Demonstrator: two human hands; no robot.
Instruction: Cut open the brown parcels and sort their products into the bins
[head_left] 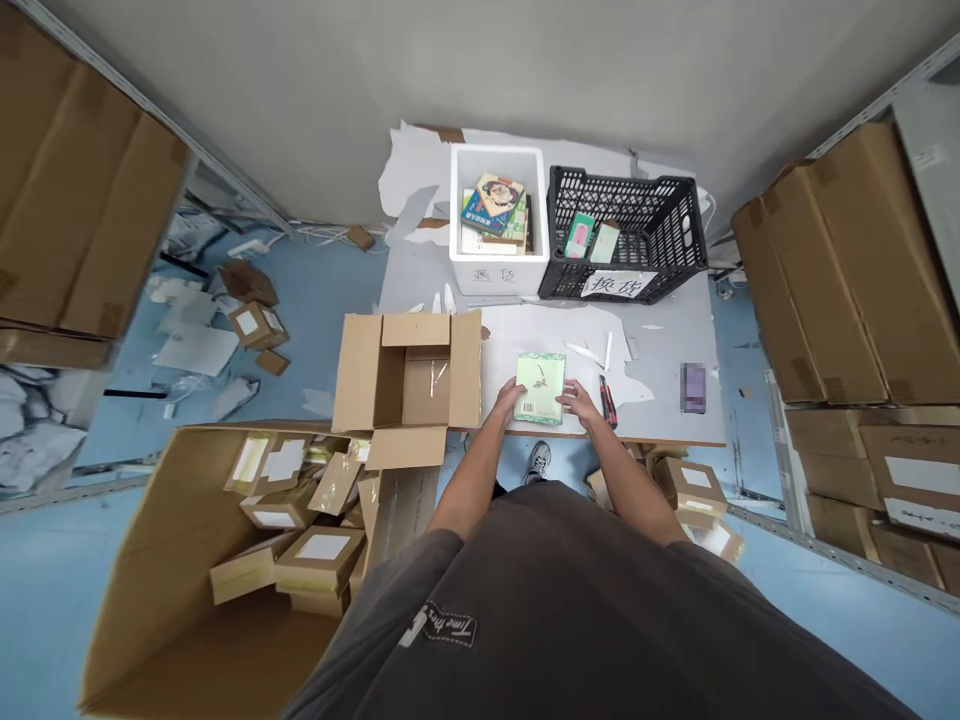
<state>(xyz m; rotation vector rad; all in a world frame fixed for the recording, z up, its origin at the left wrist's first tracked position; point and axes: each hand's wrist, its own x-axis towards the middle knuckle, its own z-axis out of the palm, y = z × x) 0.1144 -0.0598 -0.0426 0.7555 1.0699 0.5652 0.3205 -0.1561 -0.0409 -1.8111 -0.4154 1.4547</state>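
Note:
A light green book with a barcode on its visible cover is held between my two hands near the table's front edge. My left hand grips its left edge. At its right edge, the fingers of my right hand hold it. A red and black utility knife lies just right of my right hand. To the left stands an open cardboard box with its flaps spread. Behind the book are a white bin with several books and a black crate with two small items.
A purple object lies at the table's right. Paper scraps are scattered on the table. A large carton with several parcels stands at lower left. Shelves with brown cartons flank both sides.

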